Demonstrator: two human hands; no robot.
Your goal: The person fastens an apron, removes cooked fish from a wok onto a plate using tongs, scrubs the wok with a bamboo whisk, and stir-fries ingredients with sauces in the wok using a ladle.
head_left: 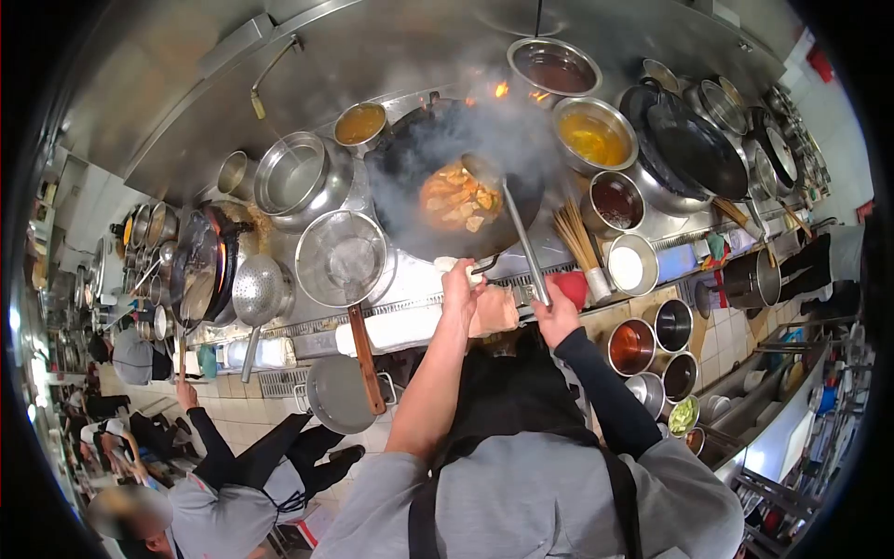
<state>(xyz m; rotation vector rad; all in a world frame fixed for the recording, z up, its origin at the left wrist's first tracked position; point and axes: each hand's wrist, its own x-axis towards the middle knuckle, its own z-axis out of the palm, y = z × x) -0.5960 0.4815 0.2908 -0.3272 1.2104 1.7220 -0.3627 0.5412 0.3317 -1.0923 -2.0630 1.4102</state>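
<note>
A large black wok point(400, 210) sits on the range under thick smoke. Pieces of orange-brown food point(458, 197) lie in its middle. My left hand point(459, 287) is closed at the wok's near rim, around its handle point(485, 265) with a whitish cloth point(451, 265) in the grip. In my right hand point(557, 314) is the end of a long metal ladle point(523, 233). The ladle's bowl reaches into the wok, touching or just above the food; smoke blurs which. A folded pinkish cloth point(494, 313) lies between my hands.
Flames point(502, 89) rise behind the wok. Left are a wooden-handled strainer point(341, 259) and a perforated skimmer point(259, 291). Right are a pot of yellow liquid point(593, 139), a bamboo brush point(577, 240) and several sauce pots point(631, 346). Another person point(233, 484) works at left.
</note>
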